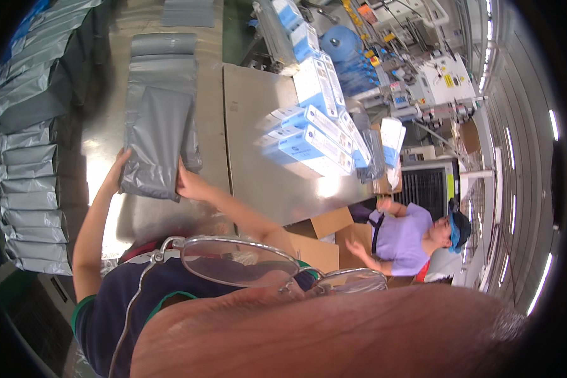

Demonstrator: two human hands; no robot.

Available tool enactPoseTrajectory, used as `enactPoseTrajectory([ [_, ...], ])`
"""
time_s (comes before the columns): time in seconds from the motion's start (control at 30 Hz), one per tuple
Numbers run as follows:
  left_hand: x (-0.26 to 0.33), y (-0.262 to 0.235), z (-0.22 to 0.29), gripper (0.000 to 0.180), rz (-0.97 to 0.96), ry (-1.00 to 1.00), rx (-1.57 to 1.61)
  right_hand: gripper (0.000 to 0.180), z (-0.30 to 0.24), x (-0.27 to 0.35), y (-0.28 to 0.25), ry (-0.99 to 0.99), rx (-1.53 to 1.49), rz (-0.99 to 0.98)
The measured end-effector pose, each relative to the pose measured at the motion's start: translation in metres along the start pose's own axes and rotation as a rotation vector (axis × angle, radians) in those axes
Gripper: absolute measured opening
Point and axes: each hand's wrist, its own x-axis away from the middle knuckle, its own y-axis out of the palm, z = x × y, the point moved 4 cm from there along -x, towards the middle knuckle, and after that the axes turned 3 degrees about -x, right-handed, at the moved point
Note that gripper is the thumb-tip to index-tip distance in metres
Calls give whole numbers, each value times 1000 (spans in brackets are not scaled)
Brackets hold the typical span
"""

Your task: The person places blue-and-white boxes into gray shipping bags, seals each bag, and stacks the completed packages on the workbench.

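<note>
As gripped — grey bag (157, 135) between left hand (116, 167), right hand (189, 184)

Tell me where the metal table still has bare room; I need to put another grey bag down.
Bare steel lies between the grey bag pile and the blue-and-white boxes, down to the table's near edge. Both hands, left and right, grip the nearest bag. The left edge is crowded with overlapping grey bags.

Grey plastic mailer bag (154, 142), filled and creased, lying flat on the steel table, gripped at its near corners
</note>
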Motion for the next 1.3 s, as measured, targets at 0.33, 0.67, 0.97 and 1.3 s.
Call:
enactPoseTrajectory([
  [0.33,85,21,110,71,141,626,-1439,108,227,115,-315,459,881,241],
  [0.67,194,-181,303,78,814,822,-2165,94,115,93,-265,225,867,174],
  [0.97,122,-150,216,73,1131,666,-1833,71,-20,42,-213,-161,-414,184],
  [1.3,-8,5,-26,19,334,1088,-1802,59,46,-30,-18,-99,-666,-24],
])
